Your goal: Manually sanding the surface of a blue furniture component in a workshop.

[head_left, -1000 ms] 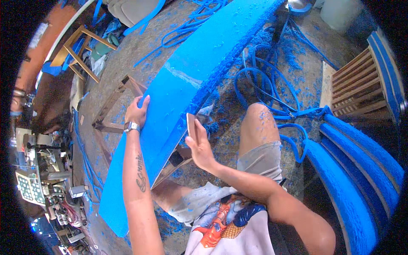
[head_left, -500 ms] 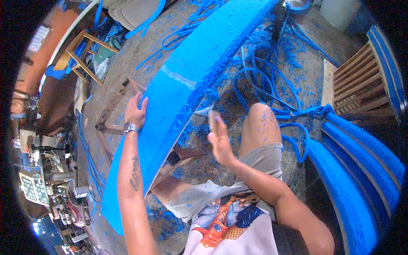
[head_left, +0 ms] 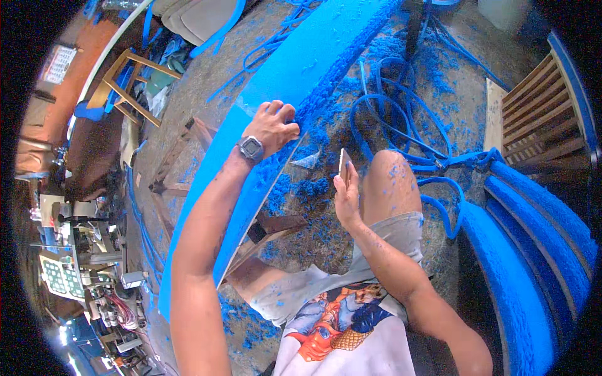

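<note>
A long blue panel (head_left: 207, 182) runs diagonally from the lower left to the top, with a smooth face and a rough, crumbly right side. My left hand (head_left: 273, 128), a watch on its wrist, is over the panel near that rough side. Its fingers are curled and closed; what they pinch, if anything, is hidden. A shiny patch (head_left: 252, 99) shows on the panel just beyond the hand. In my right hand (head_left: 348, 199) is a thin flat rectangular piece (head_left: 343, 164) with a pale edge, held upright away from the panel, beside my bare knee.
Wooden supports (head_left: 276, 227) stand under the panel. Blue shavings (head_left: 313, 187) litter the floor around a small clear scrap (head_left: 307, 160). Loops of blue cord (head_left: 401, 119) lie beyond my knee. Several curved blue pieces (head_left: 501, 269) and a slatted wooden piece (head_left: 542, 106) are at right.
My left hand has moved from the panel's left edge across to its right side, its fingers now curled. My right hand has moved slightly right and down, with the flat piece.
</note>
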### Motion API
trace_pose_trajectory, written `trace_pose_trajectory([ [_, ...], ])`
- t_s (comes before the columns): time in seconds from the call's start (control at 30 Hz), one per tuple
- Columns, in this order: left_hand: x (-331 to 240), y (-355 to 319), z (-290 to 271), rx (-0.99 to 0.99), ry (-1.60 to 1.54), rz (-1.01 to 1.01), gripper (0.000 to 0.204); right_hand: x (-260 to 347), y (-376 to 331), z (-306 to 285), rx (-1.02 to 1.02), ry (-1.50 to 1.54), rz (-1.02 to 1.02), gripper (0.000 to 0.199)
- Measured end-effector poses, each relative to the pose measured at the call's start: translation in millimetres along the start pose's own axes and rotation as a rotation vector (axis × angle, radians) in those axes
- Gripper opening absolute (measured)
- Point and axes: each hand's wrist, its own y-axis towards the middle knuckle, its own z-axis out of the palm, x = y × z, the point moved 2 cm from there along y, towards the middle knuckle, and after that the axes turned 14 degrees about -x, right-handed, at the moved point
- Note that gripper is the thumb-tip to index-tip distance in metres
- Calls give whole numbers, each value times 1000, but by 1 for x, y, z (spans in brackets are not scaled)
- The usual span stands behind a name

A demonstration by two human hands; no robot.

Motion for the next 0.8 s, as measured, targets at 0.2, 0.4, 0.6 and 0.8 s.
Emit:
trace_pose_trajectory([
  [0.2,-5,-1,6,184,-8,-63,11,2,0,-2,-5,46,84,70],
  [0.4,-11,8,7,259,81,26,22,18,1,-2,-42,58,123,67],
  [0.6,-10,-18,-12,-148,-209,-265,41,56,2,20,27,-139,-284,75],
  [0.8,8,-151,-52,-154,23,-925,70,97,-7,71,-80,-75,-377,77],
])
